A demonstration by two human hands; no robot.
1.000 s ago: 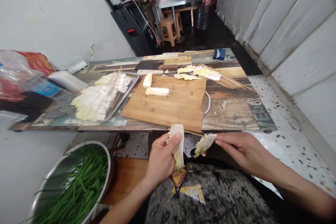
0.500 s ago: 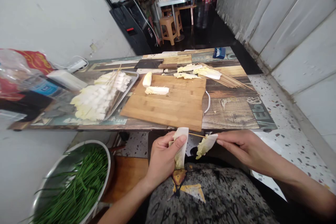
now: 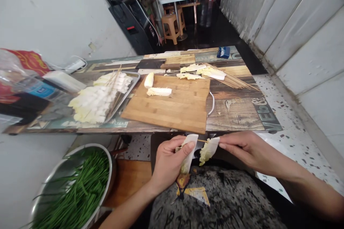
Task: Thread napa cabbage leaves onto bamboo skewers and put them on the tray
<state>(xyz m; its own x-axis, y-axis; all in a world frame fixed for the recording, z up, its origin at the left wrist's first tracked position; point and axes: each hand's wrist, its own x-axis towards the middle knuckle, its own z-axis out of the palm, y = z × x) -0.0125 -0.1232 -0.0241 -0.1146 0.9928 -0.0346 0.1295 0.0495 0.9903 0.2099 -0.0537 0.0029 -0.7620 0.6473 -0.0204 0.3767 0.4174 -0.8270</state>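
My left hand (image 3: 167, 159) grips a napa cabbage leaf piece (image 3: 190, 154), thumb across its white rib. A thin bamboo skewer (image 3: 202, 141) runs from that piece to a second cabbage piece (image 3: 213, 146), which is threaded on it. My right hand (image 3: 243, 148) pinches the skewer just beside this second piece; the skewer's end is hidden in the fingers. Both hands are over my lap, in front of the table edge. Beyond them lies a wooden cutting board (image 3: 172, 111) with two cabbage pieces (image 3: 159, 92) near its far left corner.
Left of the board, a metal tray (image 3: 126, 96) bears skewered cabbage (image 3: 92, 102). Loose skewers (image 3: 236, 81) and cabbage leaves (image 3: 212, 73) lie behind the board, near a cleaver (image 3: 151, 64). A metal bowl of green chives (image 3: 77, 186) stands low at left.
My left hand has moved slightly right with its cabbage piece, and my right hand slightly left. The stretch of skewer showing between the two pieces is shorter.
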